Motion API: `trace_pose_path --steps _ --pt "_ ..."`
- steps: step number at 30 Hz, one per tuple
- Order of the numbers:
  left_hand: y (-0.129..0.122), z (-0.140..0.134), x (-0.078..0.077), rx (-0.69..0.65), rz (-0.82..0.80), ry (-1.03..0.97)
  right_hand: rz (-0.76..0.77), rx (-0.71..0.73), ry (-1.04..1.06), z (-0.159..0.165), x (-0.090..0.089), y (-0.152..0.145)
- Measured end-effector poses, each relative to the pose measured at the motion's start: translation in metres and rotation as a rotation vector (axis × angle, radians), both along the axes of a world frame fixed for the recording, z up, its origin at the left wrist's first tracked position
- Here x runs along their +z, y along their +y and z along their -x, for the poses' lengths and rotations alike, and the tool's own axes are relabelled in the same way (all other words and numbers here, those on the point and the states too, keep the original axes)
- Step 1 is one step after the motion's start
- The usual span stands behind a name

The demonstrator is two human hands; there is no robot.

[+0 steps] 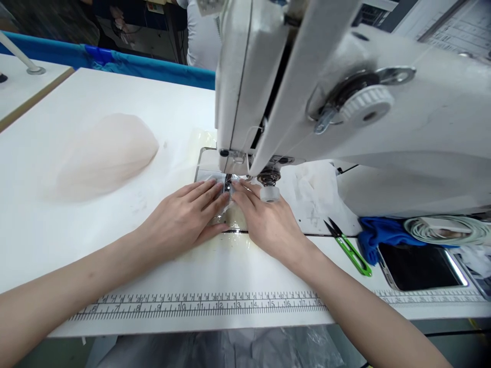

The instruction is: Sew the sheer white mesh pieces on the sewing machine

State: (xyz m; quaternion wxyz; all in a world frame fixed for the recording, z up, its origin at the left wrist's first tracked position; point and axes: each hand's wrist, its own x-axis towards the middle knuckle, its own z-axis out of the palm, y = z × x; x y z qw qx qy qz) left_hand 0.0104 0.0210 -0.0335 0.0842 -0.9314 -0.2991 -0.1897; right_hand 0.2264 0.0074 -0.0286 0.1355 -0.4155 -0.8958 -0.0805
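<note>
1. My left hand lies flat, fingers stretched and not clenched; they press the thin shiny material just beside the machine's needle area, probably so that it stays smooth.
2. My right hand comes from the other side, fingers bent a little. A white knob partly covers them, so I cannot tell if they pinch or only press.
3. This material lies between my hands, below the head of the sewing machine. Two sides of support, I think, keep it from turning.
4. A sheer pale piece rests at the left, apart from my hands.
5. Green snips lie at the right, perhaps for easy reach, near a blue cloth, a phone and a coiled cord.
6. The table is white, with a printed ruler along my edge.
7. Beyond the blue fabric border, a person in white is partly visible.
</note>
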Motion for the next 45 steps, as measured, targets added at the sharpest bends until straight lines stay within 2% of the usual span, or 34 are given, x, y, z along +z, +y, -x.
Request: trace_pose_path --steps 7,15,21,28,31,37,45 --pt "0.001 -0.003 0.001 -0.011 -0.052 0.012 -0.008 -0.004 -0.028 0.000 0.001 0.000" --pt "0.003 0.000 0.000 -0.011 -0.030 0.002 -0.064 -0.033 -0.051 0.000 0.001 0.002" --pt "0.001 0.006 0.008 -0.049 -0.066 -0.108 -0.170 0.031 0.068 0.002 0.002 0.001" --pt "0.000 0.003 0.011 -0.070 -0.133 -0.130 -0.247 0.053 0.098 0.007 -0.001 -0.001" --pt "-0.003 0.003 0.009 -0.054 -0.123 -0.117 -0.231 0.067 0.117 0.005 -0.001 -0.005" --pt "-0.011 0.006 0.008 -0.087 -0.130 0.037 -0.170 0.107 0.100 0.005 0.003 -0.016" --pt "-0.012 0.007 0.007 -0.092 -0.112 0.062 -0.157 0.108 0.100 0.006 0.005 -0.019"
